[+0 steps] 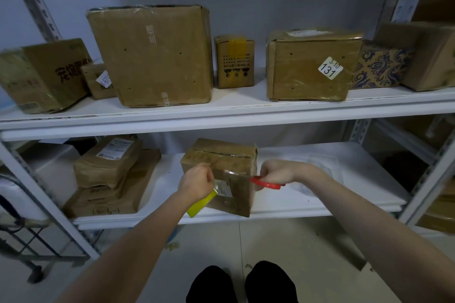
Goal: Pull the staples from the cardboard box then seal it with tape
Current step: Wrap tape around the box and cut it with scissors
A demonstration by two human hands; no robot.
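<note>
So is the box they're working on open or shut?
Shut: the top flaps of the cardboard box lie flat, meeting along a dark seam, with glossy tape over the front. Whether staples remain, cannot tell.

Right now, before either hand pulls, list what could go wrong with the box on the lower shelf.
1. The cardboard box sits at the front lip of the lower shelf; a hard pull may drag it off.
2. The right hand grips a red tool pointed toward the left hand; a slip could nick fingers.
3. The left hand holds a yellow piece, so neither hand plainly steadies the box.
</note>
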